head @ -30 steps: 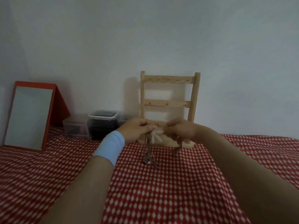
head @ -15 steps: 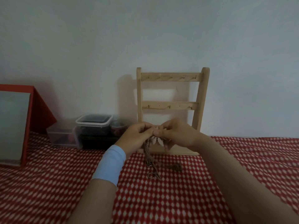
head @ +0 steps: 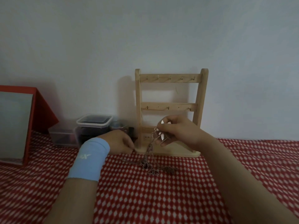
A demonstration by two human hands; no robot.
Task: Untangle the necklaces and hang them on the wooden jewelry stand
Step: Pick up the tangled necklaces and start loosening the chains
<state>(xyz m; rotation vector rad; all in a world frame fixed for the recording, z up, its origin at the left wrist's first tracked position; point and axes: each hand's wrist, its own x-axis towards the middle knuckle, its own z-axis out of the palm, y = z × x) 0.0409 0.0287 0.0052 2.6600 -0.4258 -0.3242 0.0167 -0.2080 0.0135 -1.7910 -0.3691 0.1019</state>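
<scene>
The wooden jewelry stand (head: 170, 107) is upright against the wall, and the hooks on its two bars are bare. In front of its lower part, my right hand (head: 179, 133) pinches a necklace by its white petal pendant (head: 162, 135). The thin chain drops from there to a tangled heap of necklaces (head: 149, 166) on the red checked cloth (head: 145, 199). My left hand (head: 119, 142), with a blue wristband, is low by the stand's left foot. Its fingers curl down to the cloth. Whether they pinch a strand is hidden.
A red-framed mirror (head: 15, 126) leans at the far left. Clear plastic boxes (head: 93, 126) and a small jar (head: 118, 125) sit against the wall, left of the stand. The wall is close behind everything.
My hands have parted. The left one dropped down and left to the cloth, while the right one lifted the pendant a little. More of the chain now lies spread on the cloth.
</scene>
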